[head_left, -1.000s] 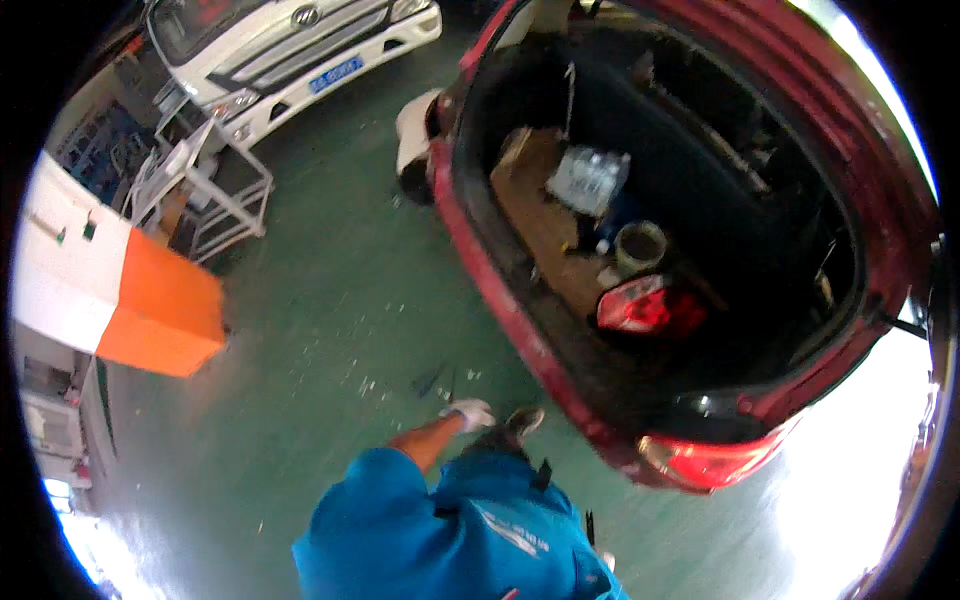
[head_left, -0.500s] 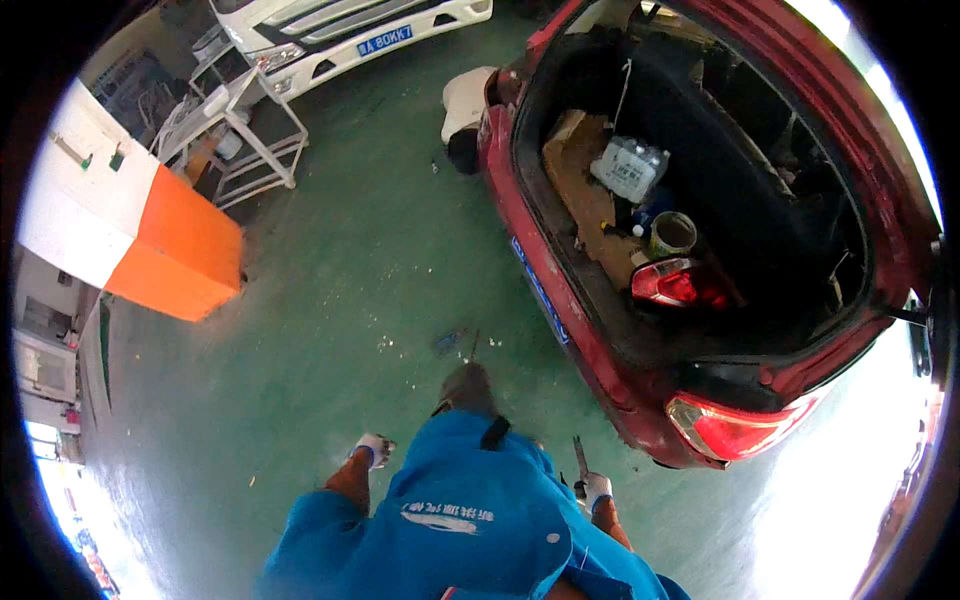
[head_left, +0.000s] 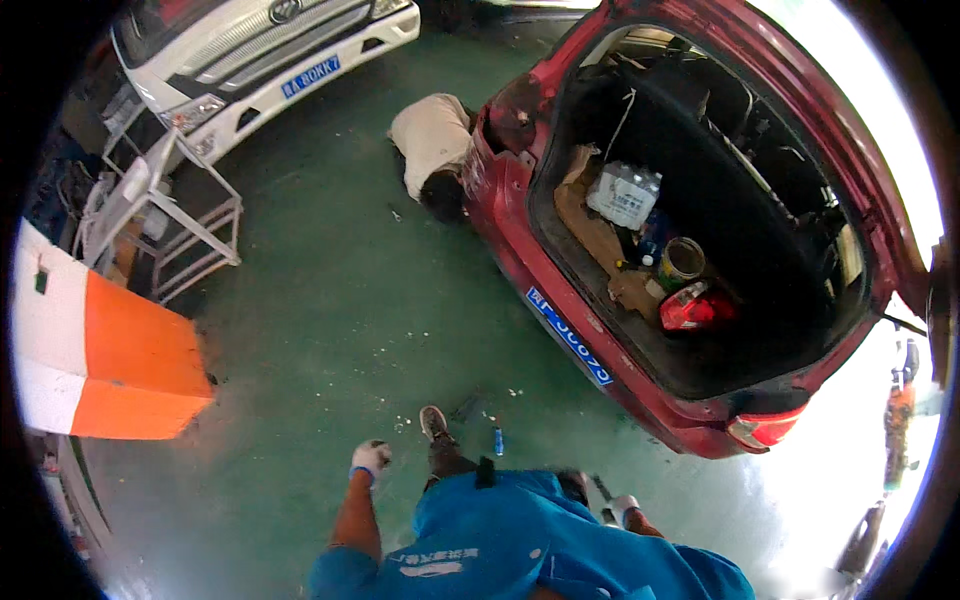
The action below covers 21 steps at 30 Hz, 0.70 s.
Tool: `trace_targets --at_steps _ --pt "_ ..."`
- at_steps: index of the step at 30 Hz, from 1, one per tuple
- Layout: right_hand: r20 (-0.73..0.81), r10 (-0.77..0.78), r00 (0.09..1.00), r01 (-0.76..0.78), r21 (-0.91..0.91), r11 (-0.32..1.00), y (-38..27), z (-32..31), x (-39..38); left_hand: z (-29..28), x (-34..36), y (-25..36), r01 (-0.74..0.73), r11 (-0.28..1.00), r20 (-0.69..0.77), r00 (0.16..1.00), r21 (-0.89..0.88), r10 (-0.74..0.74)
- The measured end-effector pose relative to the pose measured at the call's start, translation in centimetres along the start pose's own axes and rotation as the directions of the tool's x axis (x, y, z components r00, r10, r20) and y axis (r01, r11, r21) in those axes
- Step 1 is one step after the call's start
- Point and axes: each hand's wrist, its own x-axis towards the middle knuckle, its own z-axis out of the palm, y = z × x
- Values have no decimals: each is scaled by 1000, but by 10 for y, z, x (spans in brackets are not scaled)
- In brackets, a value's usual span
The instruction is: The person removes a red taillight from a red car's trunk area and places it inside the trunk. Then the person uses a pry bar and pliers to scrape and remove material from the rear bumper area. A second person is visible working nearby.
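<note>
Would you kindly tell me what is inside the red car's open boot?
In the boot lie brown cardboard, a wrapped bottle pack, an unclear blue item, an open tin and a red lamp; what lies beneath the cardboard is covered.

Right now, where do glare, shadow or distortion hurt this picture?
Head view: glare bleaches the glossy green floor at right; head view: shadow darkens the open, black-lined trunk; head view: edges bend toward the rim, and the slim tool at the white-gloved right hand looks indistinct.
</note>
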Motion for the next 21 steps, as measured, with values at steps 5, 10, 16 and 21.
trace_targets --at_steps 5,10,16,21 --pt "65 88 994 -109 535 837 -59 52 -4 -54 21 -85 462 641 236 881 -613 -409" --pt "-13 -301 953 275 -372 887 -41 61 61 -54 57 -110 524 714 319 851 -464 -418" --pt "245 -411 878 477 -522 707 -224 94 32 -114 84 -71 738 336 453 642 -586 -619" --pt "244 -341 908 414 -650 638 -362 97 73 -125 99 -61 770 132 528 540 -624 -655"
